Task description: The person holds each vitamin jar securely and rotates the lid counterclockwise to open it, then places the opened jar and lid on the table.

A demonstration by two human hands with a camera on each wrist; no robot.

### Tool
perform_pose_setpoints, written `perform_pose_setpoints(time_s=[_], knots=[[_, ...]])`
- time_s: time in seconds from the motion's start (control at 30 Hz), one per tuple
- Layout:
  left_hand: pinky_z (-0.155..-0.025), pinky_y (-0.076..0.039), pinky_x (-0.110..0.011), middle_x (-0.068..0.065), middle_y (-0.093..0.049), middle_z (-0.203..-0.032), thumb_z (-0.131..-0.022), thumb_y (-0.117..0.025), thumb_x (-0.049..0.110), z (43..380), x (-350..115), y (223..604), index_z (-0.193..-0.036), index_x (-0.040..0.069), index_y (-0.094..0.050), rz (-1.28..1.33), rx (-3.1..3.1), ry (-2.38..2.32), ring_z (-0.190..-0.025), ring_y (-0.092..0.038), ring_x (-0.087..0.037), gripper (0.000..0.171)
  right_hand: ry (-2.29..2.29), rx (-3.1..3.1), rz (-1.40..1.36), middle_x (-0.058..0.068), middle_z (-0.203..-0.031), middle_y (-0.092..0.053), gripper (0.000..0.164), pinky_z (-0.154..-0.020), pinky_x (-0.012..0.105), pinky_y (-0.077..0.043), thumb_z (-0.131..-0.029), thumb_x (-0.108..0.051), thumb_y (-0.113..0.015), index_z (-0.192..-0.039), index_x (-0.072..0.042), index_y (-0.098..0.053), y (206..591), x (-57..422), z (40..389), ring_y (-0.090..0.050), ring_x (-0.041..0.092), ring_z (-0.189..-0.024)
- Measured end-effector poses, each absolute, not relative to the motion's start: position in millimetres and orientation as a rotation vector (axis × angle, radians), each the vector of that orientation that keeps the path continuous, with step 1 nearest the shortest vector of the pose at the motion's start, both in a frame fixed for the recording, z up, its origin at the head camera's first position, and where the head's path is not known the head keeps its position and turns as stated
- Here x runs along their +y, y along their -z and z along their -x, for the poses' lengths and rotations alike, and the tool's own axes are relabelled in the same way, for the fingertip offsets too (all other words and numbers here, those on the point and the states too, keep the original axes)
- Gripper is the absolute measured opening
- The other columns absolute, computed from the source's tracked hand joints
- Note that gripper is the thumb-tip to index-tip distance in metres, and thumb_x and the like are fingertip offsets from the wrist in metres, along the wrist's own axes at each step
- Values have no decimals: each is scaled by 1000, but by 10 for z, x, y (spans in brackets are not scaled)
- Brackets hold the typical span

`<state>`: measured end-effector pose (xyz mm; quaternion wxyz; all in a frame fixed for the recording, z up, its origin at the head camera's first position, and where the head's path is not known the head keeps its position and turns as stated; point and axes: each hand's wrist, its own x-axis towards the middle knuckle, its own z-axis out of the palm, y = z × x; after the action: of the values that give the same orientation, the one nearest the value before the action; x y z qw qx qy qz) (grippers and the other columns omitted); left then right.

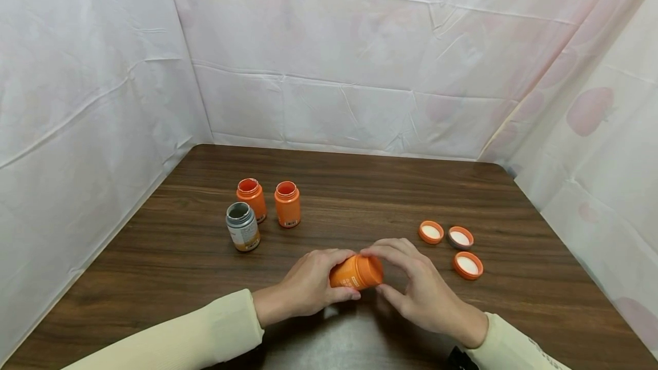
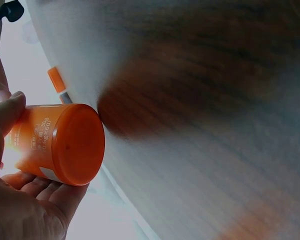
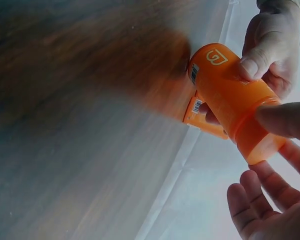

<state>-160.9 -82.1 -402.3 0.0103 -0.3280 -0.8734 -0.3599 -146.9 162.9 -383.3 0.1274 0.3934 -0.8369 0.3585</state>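
Note:
My left hand (image 1: 311, 284) grips an orange plastic pill bottle (image 1: 345, 275) round its body, with the thumb on one side and fingers on the other. The bottle lies tilted on its side, low over the table, its smooth base (image 2: 81, 145) facing the left wrist camera. White print runs along its side. An orange cap (image 1: 370, 270) sits on its neck, pointing to the right. My right hand (image 1: 424, 293) pinches this cap between thumb and fingertips, while its other fingers (image 3: 240, 206) stay off it.
Two uncapped orange bottles (image 1: 288, 205) and an uncapped grey bottle (image 1: 243, 227) stand upright at the left. Three loose caps (image 1: 467, 265) lie at the right with their white insides up. White curtains (image 1: 329, 113) surround the dark wooden table (image 1: 360, 187).

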Motion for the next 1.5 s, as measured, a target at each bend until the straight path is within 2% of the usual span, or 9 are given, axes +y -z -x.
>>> perform_pose_setpoints(time_s=[0.13,0.23,0.33,0.5,0.7,0.83,1.03,1.23,1.5], knots=[[-72,-49,-23,14,-67,-99,-82,-89,30,1605,-827,4020,-121,24,-68,1031,-2719,1150,-81,-59,-2,44,-1042,-2418,-1157,-3,-132,-59,74,-103,24,-43,-70,14,-83,-133,-20,-64,3828,1623,1472,-53,17,-123],[-72,-49,-23,14,-66,-99,-82,-89,30,1603,-831,4021,-121,24,-68,1033,-2712,1161,-80,-59,-2,44,-1031,-2411,-1161,-3,-133,-59,74,-103,25,-44,-70,12,-84,-134,-19,-64,3826,1623,1469,-53,17,-123],[-71,-49,-23,14,-66,-97,-83,-88,30,1601,-834,4018,-120,24,-68,1030,-2708,1173,-79,-58,-3,43,-1040,-2416,-1142,-3,-134,-58,73,-101,28,-46,-73,3,-87,-137,-19,-61,3825,1624,1462,-53,17,-122],[-69,-48,-23,15,-64,-94,-83,-88,30,1598,-835,4015,-118,25,-68,1020,-2717,1199,-77,-57,-3,40,-1073,-2435,-1044,-5,-130,-61,63,-93,31,-51,-83,-22,-88,-138,-21,-58,3824,1612,1454,-57,15,-115],[-67,-48,-22,15,-64,-93,-83,-88,30,1602,-826,4019,-119,25,-68,1016,-2717,1217,-76,-57,-4,41,-1007,-2467,-908,-10,-104,-63,43,-76,29,-50,-88,-35,-83,-125,-19,-66,3819,1578,1451,-55,7,-91],[-69,-48,-22,14,-65,-96,-83,-88,29,1604,-824,4020,-120,25,-68,1021,-2715,1218,-78,-58,-3,42,-969,-2509,-829,-11,-93,-60,36,-69,26,-47,-88,-37,-82,-117,-19,-69,3816,1567,1442,-51,5,-82],[-69,-48,-22,14,-65,-95,-84,-87,30,1600,-824,4017,-118,26,-68,1025,-2711,1206,-77,-58,-3,40,-989,-2572,-778,-10,-89,-61,33,-66,25,-46,-90,-40,-80,-113,-19,-71,3803,1560,1438,-53,9,-77],[-68,-48,-22,14,-64,-94,-84,-87,29,1601,-824,4021,-117,26,-67,1032,-2704,1201,-77,-58,-3,39,-1034,-2583,-797,-10,-89,-63,32,-67,27,-49,-90,-39,-80,-113,-18,-71,3805,1561,1449,-58,13,-77],[-68,-48,-22,14,-64,-94,-84,-87,28,1602,-829,4024,-118,25,-67,1048,-2698,1211,-77,-57,-3,40,-1025,-2523,-912,-11,-96,-63,38,-70,27,-51,-87,-29,-84,-120,-17,-69,3815,1589,1465,-54,5,-83]])
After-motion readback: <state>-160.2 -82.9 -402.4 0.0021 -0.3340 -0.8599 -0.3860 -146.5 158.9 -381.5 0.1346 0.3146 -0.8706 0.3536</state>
